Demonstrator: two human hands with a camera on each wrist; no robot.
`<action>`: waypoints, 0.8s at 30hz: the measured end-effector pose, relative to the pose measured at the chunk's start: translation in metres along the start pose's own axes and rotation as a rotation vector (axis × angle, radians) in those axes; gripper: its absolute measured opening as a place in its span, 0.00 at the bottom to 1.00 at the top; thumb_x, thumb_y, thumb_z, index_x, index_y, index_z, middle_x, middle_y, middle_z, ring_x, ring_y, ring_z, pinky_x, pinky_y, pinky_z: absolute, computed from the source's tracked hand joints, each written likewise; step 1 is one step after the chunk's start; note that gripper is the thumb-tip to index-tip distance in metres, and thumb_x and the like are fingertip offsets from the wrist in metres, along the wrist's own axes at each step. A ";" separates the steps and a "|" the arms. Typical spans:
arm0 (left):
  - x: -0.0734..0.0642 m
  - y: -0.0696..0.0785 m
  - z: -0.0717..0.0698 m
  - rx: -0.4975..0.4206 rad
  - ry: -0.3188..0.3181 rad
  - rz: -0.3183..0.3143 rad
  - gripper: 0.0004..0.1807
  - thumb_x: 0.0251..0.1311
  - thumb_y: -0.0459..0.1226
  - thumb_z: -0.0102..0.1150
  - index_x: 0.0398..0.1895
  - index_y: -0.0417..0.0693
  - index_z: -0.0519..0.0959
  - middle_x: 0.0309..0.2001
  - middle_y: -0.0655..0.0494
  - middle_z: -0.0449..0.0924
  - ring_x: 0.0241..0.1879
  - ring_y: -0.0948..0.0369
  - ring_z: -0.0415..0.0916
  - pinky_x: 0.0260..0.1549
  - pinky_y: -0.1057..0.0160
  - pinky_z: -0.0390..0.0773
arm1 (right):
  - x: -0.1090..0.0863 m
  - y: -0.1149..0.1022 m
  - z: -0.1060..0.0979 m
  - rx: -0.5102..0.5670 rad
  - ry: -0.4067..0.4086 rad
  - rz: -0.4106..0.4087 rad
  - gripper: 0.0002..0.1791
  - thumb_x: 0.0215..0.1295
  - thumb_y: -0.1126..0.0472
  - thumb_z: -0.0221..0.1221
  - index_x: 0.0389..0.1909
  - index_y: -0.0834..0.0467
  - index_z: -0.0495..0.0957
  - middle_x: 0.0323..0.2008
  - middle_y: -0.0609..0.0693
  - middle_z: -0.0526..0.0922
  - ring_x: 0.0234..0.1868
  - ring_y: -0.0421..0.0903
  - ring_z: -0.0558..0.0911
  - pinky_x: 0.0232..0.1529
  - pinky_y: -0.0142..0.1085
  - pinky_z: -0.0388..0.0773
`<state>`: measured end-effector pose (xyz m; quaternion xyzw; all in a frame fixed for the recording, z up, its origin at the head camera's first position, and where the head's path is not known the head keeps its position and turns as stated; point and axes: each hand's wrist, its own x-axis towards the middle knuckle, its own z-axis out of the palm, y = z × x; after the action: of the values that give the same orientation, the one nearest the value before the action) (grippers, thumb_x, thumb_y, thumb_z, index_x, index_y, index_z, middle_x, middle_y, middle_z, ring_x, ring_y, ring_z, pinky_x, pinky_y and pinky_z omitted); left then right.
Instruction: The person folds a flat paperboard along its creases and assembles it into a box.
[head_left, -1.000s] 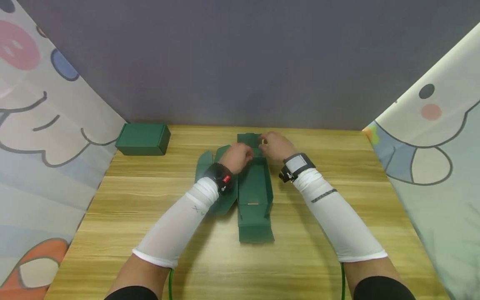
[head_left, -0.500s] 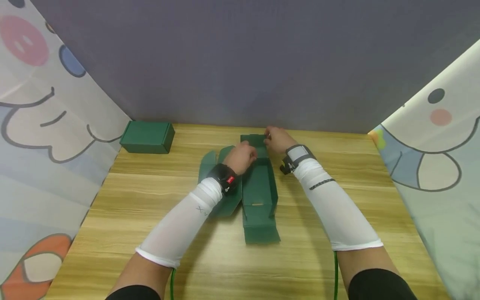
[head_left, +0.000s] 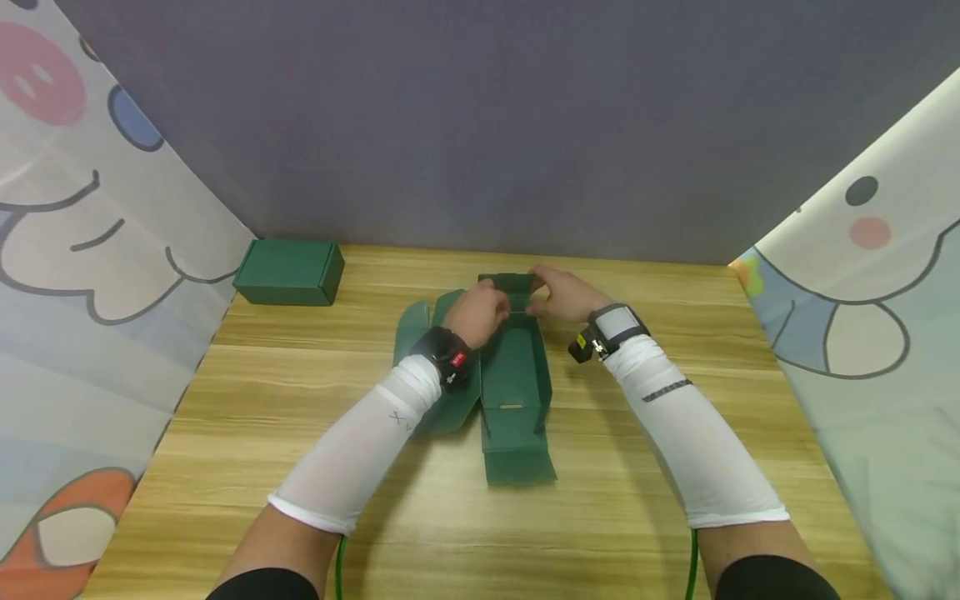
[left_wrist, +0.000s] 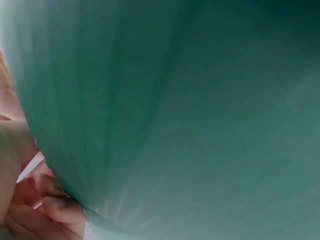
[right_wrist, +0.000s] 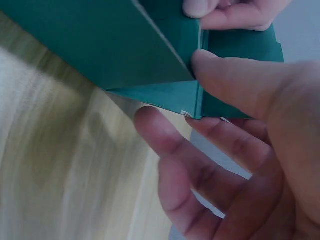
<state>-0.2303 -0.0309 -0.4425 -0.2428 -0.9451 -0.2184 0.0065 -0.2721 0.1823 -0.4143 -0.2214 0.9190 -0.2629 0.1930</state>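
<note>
- The box (head_left: 512,367) stands mid-table, open side up, its long axis running from the person toward the wall (head_left: 480,125); its near flap (head_left: 519,468) points at the person, its lid (head_left: 453,412) spreads left.
- The box's far end lies near the table's back edge; the table (head_left: 622,533) reaches well past it rightward and nearward. A second box (head_left: 288,271), closed, sits well apart at the back left.
- The left hand (head_left: 476,315) pinches the box's far-end fold; the right hand (head_left: 564,293) pinches the far right corner.
- The right wrist view alone shows the right thumb on the fold, fingers beneath.
- In the left wrist view, green card hides all but some fingers.
</note>
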 end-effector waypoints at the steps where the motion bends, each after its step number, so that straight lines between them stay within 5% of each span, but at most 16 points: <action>1: 0.000 -0.001 0.001 -0.001 0.004 0.005 0.07 0.70 0.37 0.65 0.44 0.46 0.89 0.43 0.50 0.80 0.41 0.55 0.83 0.42 0.59 0.85 | 0.000 0.001 0.001 0.004 0.010 0.001 0.30 0.70 0.58 0.67 0.69 0.58 0.69 0.65 0.61 0.80 0.65 0.59 0.80 0.69 0.56 0.75; 8: -0.009 -0.009 0.000 -0.186 0.071 -0.035 0.05 0.67 0.28 0.56 0.43 0.38 0.80 0.44 0.45 0.77 0.43 0.53 0.76 0.52 0.55 0.82 | -0.003 0.003 0.006 0.014 0.047 0.014 0.30 0.69 0.57 0.67 0.67 0.61 0.70 0.65 0.62 0.80 0.55 0.58 0.85 0.62 0.54 0.79; 13: -0.016 -0.016 -0.003 -0.460 0.143 -0.197 0.03 0.70 0.29 0.48 0.38 0.43 0.66 0.40 0.50 0.68 0.36 0.56 0.68 0.37 0.59 0.71 | -0.008 -0.001 0.006 0.034 0.073 0.026 0.29 0.69 0.58 0.67 0.68 0.60 0.71 0.63 0.61 0.80 0.55 0.57 0.84 0.59 0.52 0.81; 18: -0.017 -0.020 -0.009 -0.735 0.143 -0.340 0.12 0.81 0.38 0.40 0.52 0.39 0.70 0.40 0.48 0.73 0.37 0.56 0.72 0.37 0.61 0.73 | -0.011 -0.002 0.011 0.057 0.107 0.010 0.20 0.70 0.62 0.66 0.61 0.60 0.76 0.56 0.59 0.83 0.55 0.55 0.83 0.56 0.48 0.83; 24: -0.013 -0.025 -0.014 -0.651 0.017 -0.314 0.21 0.78 0.44 0.54 0.66 0.43 0.76 0.59 0.46 0.80 0.53 0.51 0.80 0.49 0.54 0.82 | -0.013 0.000 0.019 0.120 0.134 0.039 0.12 0.71 0.70 0.60 0.54 0.60 0.78 0.50 0.58 0.83 0.34 0.50 0.86 0.36 0.39 0.87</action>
<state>-0.2312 -0.0623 -0.4419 -0.0821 -0.8519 -0.5081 -0.0967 -0.2526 0.1812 -0.4259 -0.1732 0.9167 -0.3277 0.1489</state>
